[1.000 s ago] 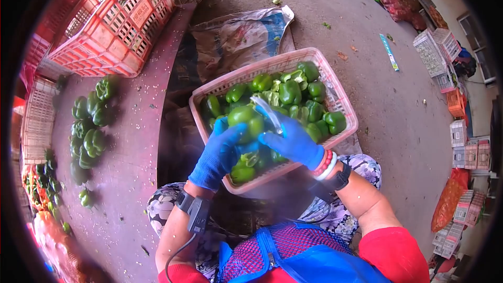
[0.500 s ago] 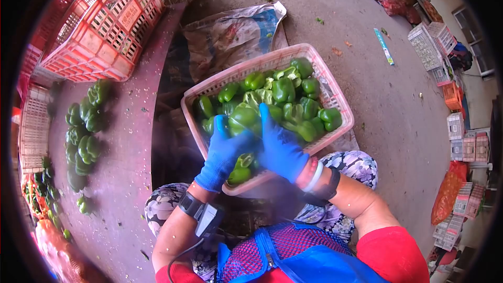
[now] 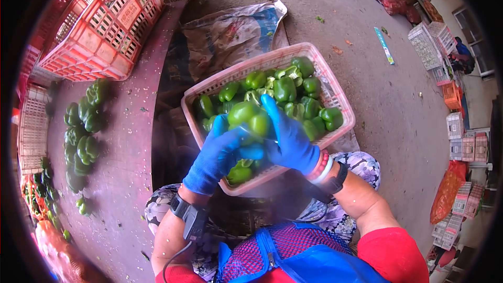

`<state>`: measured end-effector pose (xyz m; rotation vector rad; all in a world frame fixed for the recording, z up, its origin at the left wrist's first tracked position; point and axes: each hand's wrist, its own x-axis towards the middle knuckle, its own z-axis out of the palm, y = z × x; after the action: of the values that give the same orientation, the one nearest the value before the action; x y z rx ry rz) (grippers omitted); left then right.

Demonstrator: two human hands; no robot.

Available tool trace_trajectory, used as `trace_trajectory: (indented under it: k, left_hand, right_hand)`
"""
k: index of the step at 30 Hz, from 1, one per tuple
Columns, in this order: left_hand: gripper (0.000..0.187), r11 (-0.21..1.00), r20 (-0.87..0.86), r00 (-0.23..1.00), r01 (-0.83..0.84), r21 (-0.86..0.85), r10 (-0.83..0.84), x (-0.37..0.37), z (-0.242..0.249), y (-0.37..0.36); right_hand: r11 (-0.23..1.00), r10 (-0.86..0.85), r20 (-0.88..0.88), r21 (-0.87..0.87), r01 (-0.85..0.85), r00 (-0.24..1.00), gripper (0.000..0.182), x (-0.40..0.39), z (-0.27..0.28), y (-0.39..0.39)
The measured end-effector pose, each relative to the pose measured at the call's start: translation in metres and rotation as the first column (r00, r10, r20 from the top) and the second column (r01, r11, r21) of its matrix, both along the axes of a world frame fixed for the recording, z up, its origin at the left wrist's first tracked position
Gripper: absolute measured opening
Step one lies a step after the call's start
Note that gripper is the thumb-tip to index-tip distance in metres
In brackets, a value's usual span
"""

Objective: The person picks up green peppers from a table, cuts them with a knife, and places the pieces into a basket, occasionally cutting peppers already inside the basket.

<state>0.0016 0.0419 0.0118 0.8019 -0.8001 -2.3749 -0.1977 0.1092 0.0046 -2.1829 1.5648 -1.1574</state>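
Two hands work here, each in a blue glove; the left hand point(image 3: 217, 152) and the right hand point(image 3: 288, 139) together hold one green pepper point(image 3: 249, 118) lifted just above the near end of a pink basket point(image 3: 335, 97); the left grip is curled under and against the pepper's left side, the right grip is pressed to its right side with one finger pointing up beside it; a thin clear film shows at the pepper between the gloves, and what it is cannot be told. The basket holds a heap of green peppers point(image 3: 285, 89), roughly fifteen to twenty visible, touching and overlapping; the exact count cannot be told. The basket rests on the person's lap, tilted, above floral trousers; each wrist carries one dark band, and the right wrist also carries light and red bangles. To the left, a reddish floor strip point(image 3: 126, 147) bears a loose row of peppers point(image 3: 84, 126), about a dozen, lying close together. Beyond it stands one large red crate point(image 3: 105, 21), with a white crate at the far left edge. One printed sack point(image 3: 236, 31) lies flat on the grey concrete ground point(image 3: 367, 73) behind the basket; stacked crates point(image 3: 435, 47) in white, pink and orange line the right edge; the setting is outdoors in daylight.
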Motion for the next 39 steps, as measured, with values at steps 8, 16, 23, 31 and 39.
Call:
trace_trajectory:
  k: [8, 16, 23, 31, 39]
  left_hand:
    - [0.051, 0.999, 0.009, 0.999, -0.052, 0.000, 0.052, -0.002, 0.011, -0.002]
    - [0.050, 0.865, 0.384, 0.906, 0.039, -0.499, 0.180, -0.001, -0.014, 0.007]
    - [0.052, 0.959, 0.096, 0.994, -0.022, -0.281, 0.051, 0.011, 0.020, 0.007]
    - [0.055, 0.945, 0.020, 0.976, -0.206, -0.253, 0.218, 0.031, 0.024, -0.009]
    - [0.055, 0.973, 0.153, 0.988, 0.059, -0.221, -0.025, 0.017, 0.017, -0.003]
  right_hand:
    - [0.994, -0.027, 0.112, 0.107, 0.015, 0.993, 0.081, 0.004, 0.005, 0.002]
    - [0.953, -0.072, -0.011, 0.293, 0.072, 0.997, 0.085, 0.013, -0.002, 0.001]
    - [0.975, -0.092, -0.027, 0.202, 0.095, 0.995, 0.091, 0.011, -0.029, -0.001]
    - [0.968, -0.016, 0.036, 0.253, 0.006, 0.999, 0.065, -0.006, -0.020, 0.009]
    - [0.842, 0.169, 0.588, 0.330, -0.426, 0.791, 0.097, 0.006, 0.024, -0.017]
